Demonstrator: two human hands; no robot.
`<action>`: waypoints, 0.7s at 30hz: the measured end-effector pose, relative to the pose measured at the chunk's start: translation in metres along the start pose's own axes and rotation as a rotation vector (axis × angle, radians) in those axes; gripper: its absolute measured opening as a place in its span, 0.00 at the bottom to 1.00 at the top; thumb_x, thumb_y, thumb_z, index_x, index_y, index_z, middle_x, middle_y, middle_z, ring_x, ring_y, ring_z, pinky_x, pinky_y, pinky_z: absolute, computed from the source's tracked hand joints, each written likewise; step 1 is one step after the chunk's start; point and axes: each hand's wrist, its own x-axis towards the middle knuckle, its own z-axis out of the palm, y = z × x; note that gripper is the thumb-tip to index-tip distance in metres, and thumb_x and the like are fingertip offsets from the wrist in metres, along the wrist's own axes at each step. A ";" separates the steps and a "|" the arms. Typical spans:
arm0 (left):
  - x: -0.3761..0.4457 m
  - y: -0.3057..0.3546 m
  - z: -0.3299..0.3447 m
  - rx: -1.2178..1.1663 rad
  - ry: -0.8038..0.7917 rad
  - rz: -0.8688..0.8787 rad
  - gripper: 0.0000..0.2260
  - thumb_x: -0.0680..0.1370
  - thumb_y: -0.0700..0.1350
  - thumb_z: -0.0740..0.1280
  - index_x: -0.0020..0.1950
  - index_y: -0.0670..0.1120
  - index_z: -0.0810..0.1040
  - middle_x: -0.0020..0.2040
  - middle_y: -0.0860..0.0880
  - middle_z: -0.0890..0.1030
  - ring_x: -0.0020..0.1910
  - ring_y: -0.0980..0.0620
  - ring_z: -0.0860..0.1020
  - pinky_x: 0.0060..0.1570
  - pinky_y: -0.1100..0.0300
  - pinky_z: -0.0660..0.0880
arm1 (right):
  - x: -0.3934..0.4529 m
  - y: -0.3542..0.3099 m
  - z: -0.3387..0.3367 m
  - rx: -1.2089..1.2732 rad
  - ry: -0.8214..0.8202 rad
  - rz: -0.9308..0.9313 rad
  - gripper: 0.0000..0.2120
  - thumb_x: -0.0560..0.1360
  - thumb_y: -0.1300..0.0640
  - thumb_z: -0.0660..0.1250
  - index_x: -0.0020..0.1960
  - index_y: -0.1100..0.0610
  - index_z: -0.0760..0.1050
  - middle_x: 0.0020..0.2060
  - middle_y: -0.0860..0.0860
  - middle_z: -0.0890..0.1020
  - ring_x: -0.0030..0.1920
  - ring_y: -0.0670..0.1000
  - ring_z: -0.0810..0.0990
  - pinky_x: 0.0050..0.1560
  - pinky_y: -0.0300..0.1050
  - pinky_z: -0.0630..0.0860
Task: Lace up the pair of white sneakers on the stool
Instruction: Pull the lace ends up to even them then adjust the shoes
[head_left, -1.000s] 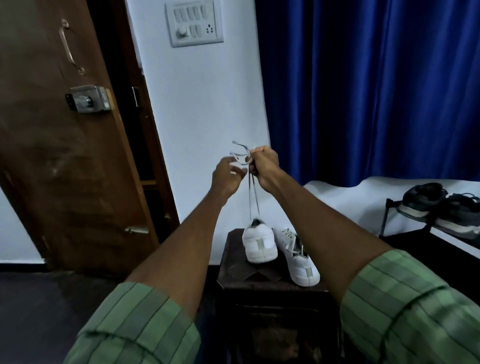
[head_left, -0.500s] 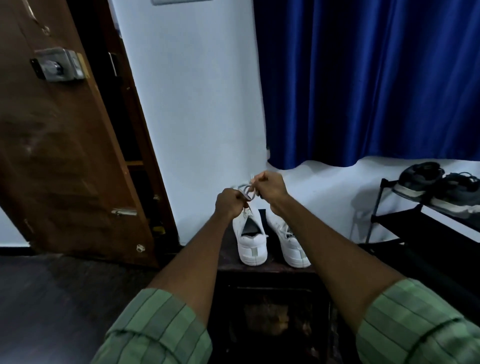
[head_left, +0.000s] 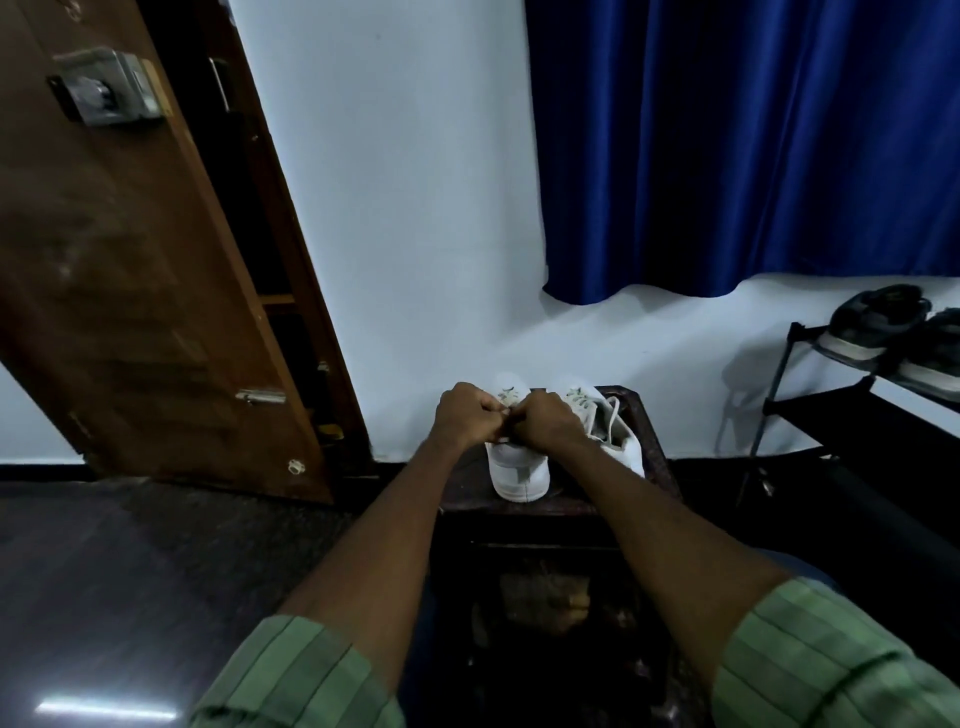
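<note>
1. Head view looks down on two white sneakers standing side by side on one dark wooden stool (head_left: 652, 441), heels toward the person.
2. Left sneaker (head_left: 519, 470) is nearer; its heel and back tab show below the hands. Right sneaker (head_left: 605, 421) stands just beside it, its tongue and a loose end of lace (head_left: 614, 415) visible.
3. Two hands work over the left sneaker's opening. The left hand (head_left: 464, 415) has its fingers curled tight, and the right hand (head_left: 545, 422) is curled the same way; their knuckles almost touch.
4. Something thin and pale sits between the two fists, apparently that sneaker's lace, though it is too small and hidden to say how each hand holds it.
5. Two green striped sleeves (head_left: 821, 660) are pushed up the forearms.
6. One wooden door (head_left: 130, 260) stands at the left, bearing one metal lock (head_left: 106, 88).
7. One blue curtain (head_left: 753, 140) hangs at the upper right.
8. One black rack (head_left: 810, 410) at the right carries two dark shoes (head_left: 878, 325).
</note>
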 end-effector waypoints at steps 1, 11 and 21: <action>0.001 -0.003 0.001 0.044 -0.009 0.002 0.04 0.73 0.41 0.75 0.44 0.46 0.90 0.40 0.48 0.88 0.44 0.48 0.86 0.50 0.54 0.83 | 0.002 0.000 -0.004 -0.032 -0.048 -0.012 0.07 0.72 0.51 0.75 0.48 0.52 0.88 0.40 0.56 0.85 0.41 0.53 0.80 0.39 0.41 0.69; -0.001 0.001 0.004 0.119 -0.114 0.071 0.14 0.73 0.60 0.70 0.41 0.50 0.87 0.37 0.52 0.85 0.41 0.51 0.82 0.46 0.54 0.79 | -0.011 0.015 -0.010 0.181 0.320 0.003 0.08 0.66 0.61 0.74 0.37 0.48 0.80 0.36 0.46 0.84 0.40 0.49 0.83 0.40 0.44 0.78; -0.002 0.008 0.002 0.318 0.002 -0.189 0.16 0.69 0.52 0.79 0.42 0.44 0.76 0.50 0.43 0.83 0.54 0.42 0.83 0.45 0.57 0.77 | -0.007 0.009 -0.013 -0.034 -0.042 0.011 0.08 0.71 0.59 0.70 0.41 0.59 0.88 0.39 0.58 0.86 0.43 0.57 0.84 0.43 0.47 0.80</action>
